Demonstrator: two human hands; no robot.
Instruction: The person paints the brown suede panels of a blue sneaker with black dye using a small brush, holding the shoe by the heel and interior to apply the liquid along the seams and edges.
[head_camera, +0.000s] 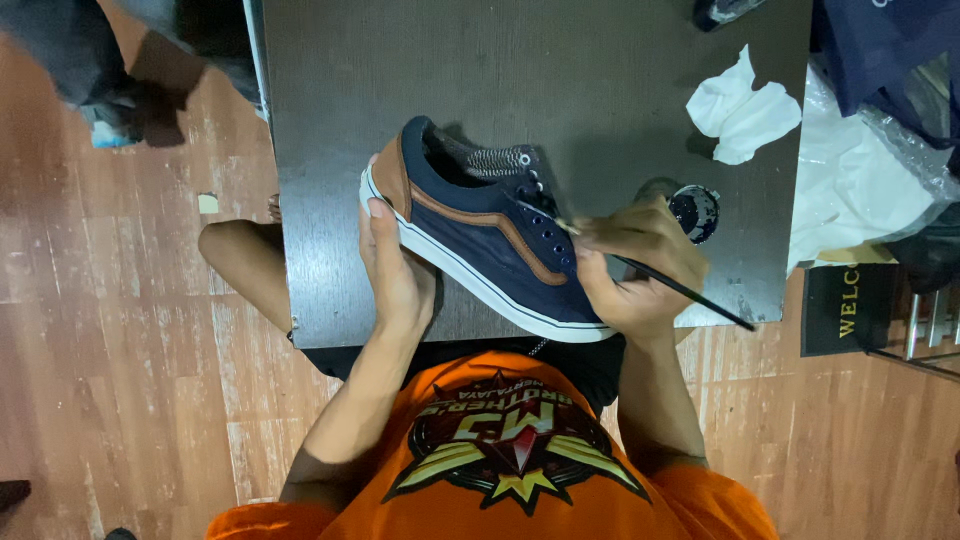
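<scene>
Sneaker (485, 235), navy with tan trim, lies tilted on dark table (330, 90). Left hand (395, 270) clasps heel, steadying. Right hand (640, 265) pinches thin brush (680, 290), tip at eyelets; light short strokes seem best. Small paint pot (694, 210) just beside.

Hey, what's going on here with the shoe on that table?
A person in an orange shirt steadies a navy canvas sneaker with brown trim on a dark table, the left hand gripping its heel. The right hand holds a thin black brush at the lace eyelets. A small dark open pot and crumpled white tissue lie nearby.
</scene>
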